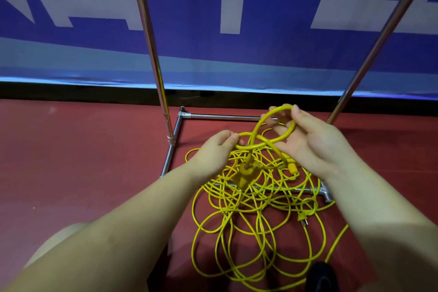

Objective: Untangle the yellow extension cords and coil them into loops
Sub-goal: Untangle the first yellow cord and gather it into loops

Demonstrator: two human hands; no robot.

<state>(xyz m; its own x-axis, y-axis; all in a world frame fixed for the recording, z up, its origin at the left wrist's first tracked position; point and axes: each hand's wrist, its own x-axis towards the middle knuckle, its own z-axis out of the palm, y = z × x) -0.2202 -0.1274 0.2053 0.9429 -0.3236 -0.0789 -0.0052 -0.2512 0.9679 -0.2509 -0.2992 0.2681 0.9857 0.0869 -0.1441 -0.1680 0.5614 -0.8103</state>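
A tangled heap of yellow extension cord [256, 216] lies on the red floor in front of me. Above it I hold up a short thick yellow cord twisted into a small loop [290, 131]. My left hand [216, 149] pinches the loop's left end. My right hand [312, 140] grips its top right, thumb on the cord. A yellow socket end [245, 176] hangs below the loop, and a second yellow connector [292, 167] dangles under my right hand. A yellow plug with metal prongs [303, 218] lies in the heap at the right.
A chrome rack base [227, 116] frames the heap, with two upright poles [154, 54] rising left and right. A blue and white banner [213, 19] stands close behind. A dark shoe tip [323, 277] shows at the bottom right, and my knee at the bottom left.
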